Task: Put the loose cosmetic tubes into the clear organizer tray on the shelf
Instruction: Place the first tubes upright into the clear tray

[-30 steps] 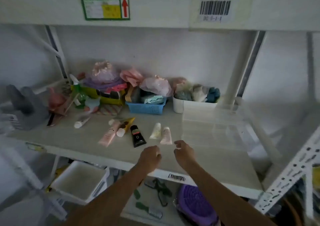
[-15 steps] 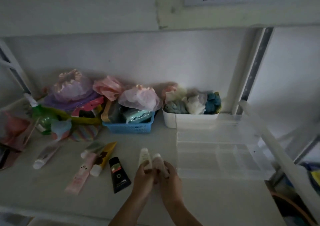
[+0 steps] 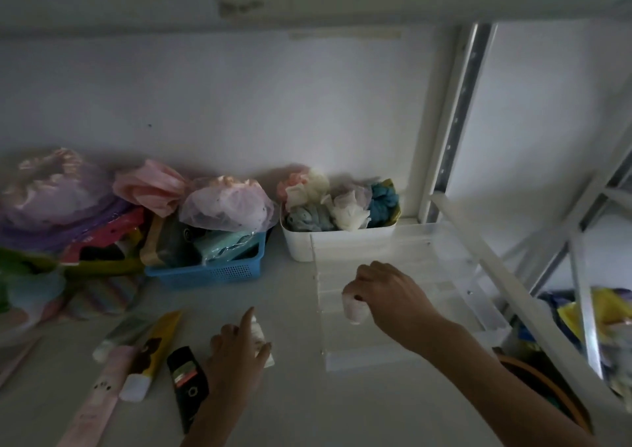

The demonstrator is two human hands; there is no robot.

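My right hand (image 3: 390,297) is closed on a small pale pink tube (image 3: 354,306), held over the left part of the clear organizer tray (image 3: 455,268). My left hand (image 3: 236,354) rests on a white tube (image 3: 261,338) lying on the shelf, fingers curled round it, forefinger pointing up. To its left lie a black tube (image 3: 188,383), a yellow tube (image 3: 154,347), a long pink tube (image 3: 97,392) and a greyish tube (image 3: 119,333). The scene is dim.
A white bin (image 3: 338,239) of scrunchies stands just behind the tray. A blue basket (image 3: 208,270) and piled shower caps (image 3: 54,186) crowd the back left. A white shelf post (image 3: 448,121) rises at the right, with a slanted rail (image 3: 506,275) beside the tray.
My right hand lifted the pink tube and carried it right, over the tray. My left hand stayed on the white tube. The camera moved closer to the shelf.
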